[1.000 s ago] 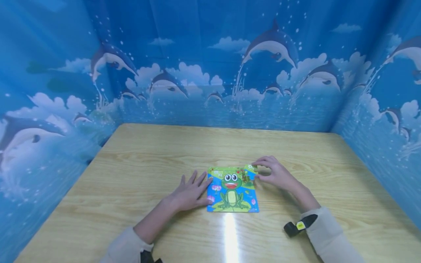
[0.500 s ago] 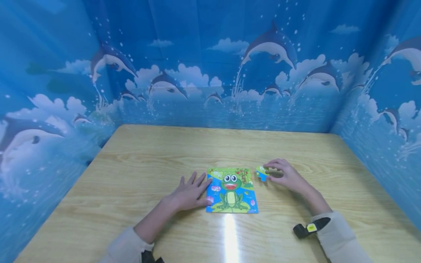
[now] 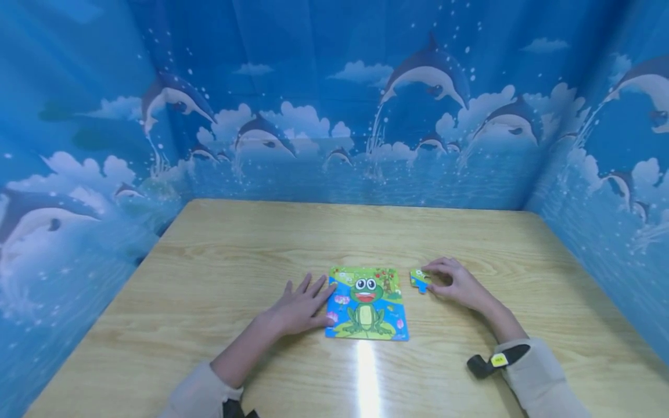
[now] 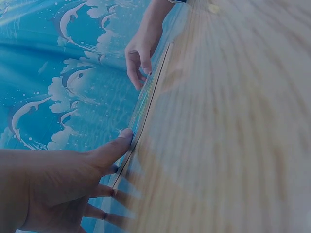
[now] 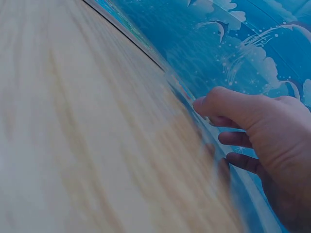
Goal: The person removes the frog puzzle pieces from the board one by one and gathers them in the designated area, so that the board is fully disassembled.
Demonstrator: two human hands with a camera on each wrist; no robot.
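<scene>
In the head view a square frog puzzle (image 3: 366, 302) in green and blue lies flat on the table. My left hand (image 3: 298, 307) is spread beside it, the thumb and a fingertip resting on its left edge. In the left wrist view the left hand (image 4: 63, 184) has its thumb at the puzzle's (image 4: 141, 114) thin edge. Just right of the puzzle's upper right corner, my right hand (image 3: 460, 284) pinches a small green and blue puzzle piece (image 3: 418, 281) low over the table. The right wrist view shows the right hand (image 5: 262, 126) with thumb and fingers bent; the piece is barely visible there.
A pale wood table (image 3: 251, 244) spreads around the puzzle, with a bright light streak below it. Blue curtains with dolphins (image 3: 313, 116) stand at the back and both sides. A black strap device (image 3: 491, 363) sits on the right sleeve.
The right hand has drawn the puzzle piece away from the puzzle's upper right corner, to the right, then lowered it slightly and turned it. The left hand has stayed in place.
</scene>
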